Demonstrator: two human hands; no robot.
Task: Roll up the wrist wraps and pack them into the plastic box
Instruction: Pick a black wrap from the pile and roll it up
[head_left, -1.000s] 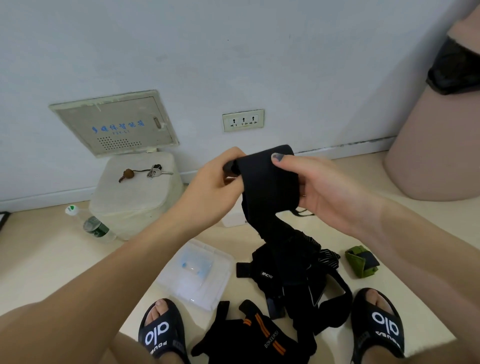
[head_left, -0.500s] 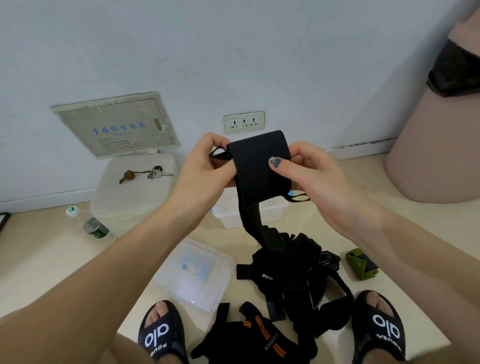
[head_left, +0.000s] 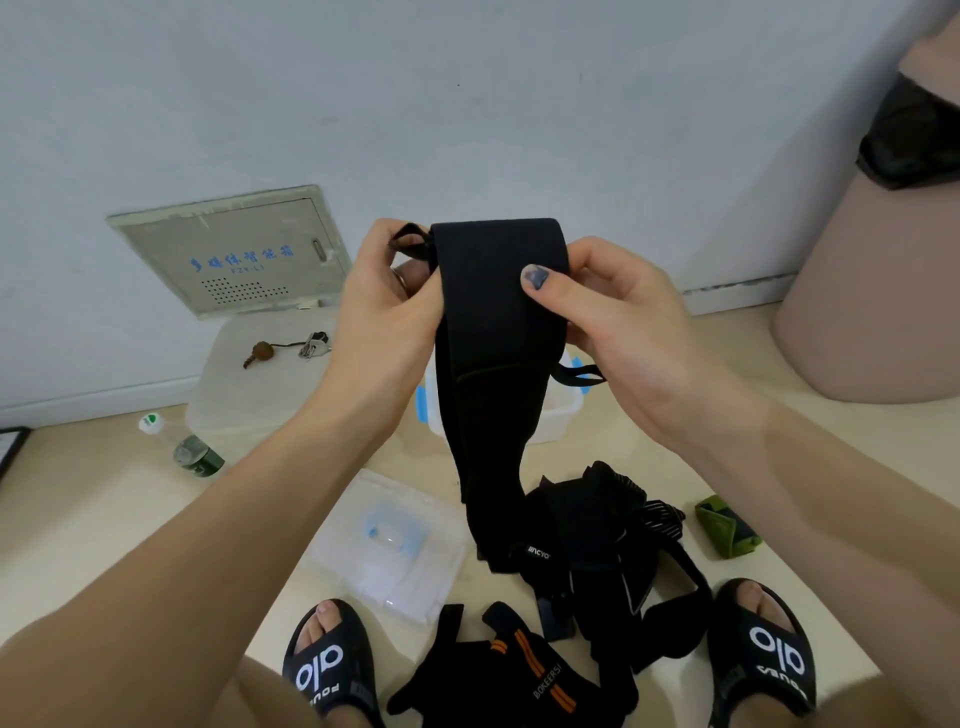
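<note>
Both hands, left (head_left: 379, 317) and right (head_left: 618, 332), pinch the top of one black wrap (head_left: 493, 332), held up over the floor, tail hanging unrolled | done: nothing seen packed, roll barely begun | left: pile (head_left: 597, 551) by my feet | count: one box (head_left: 563, 410), one lid (head_left: 389, 545), one green roll (head_left: 727, 525); wraps in pile uncountable

Colours and patterns noted.
Held wrap (head_left: 493, 322): plain black. Floor pile (head_left: 597, 545): black, one piece white-striped. Nearest wrap (head_left: 524, 675): black with orange stripes. Roll (head_left: 727, 527): green. Box (head_left: 556, 415): clear with blue clips. Sandals (head_left: 327, 670): black, white lettering. Right thumbnail (head_left: 535, 275): blue-grey polish.
</note>
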